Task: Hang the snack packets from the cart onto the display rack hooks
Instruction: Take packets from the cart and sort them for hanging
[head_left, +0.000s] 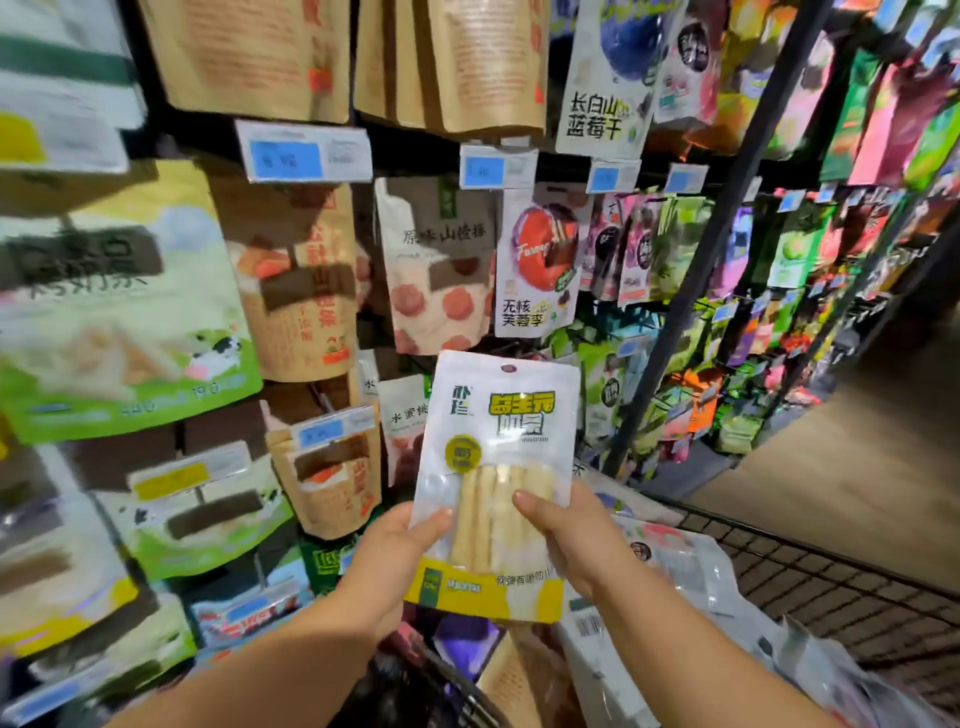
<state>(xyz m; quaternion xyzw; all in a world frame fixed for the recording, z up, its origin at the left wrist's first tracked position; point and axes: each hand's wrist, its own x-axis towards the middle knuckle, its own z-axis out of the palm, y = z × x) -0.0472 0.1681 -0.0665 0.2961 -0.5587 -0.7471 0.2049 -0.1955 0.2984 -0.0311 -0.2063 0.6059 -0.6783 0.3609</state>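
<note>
Grip: left hand (387, 558) and right hand (569, 535) both closed on one packet (496, 467), thumbs on its clear front window, fingers behind. Packet: white with yellow base band, pale sticks inside, upright, hang hole at top free of any hook. Position: held in front of the rack (524, 163), just below hanging pouches and blue price tags (306, 150). Cart (831, 582): wire mesh, lower right, holding more packets.
</note>
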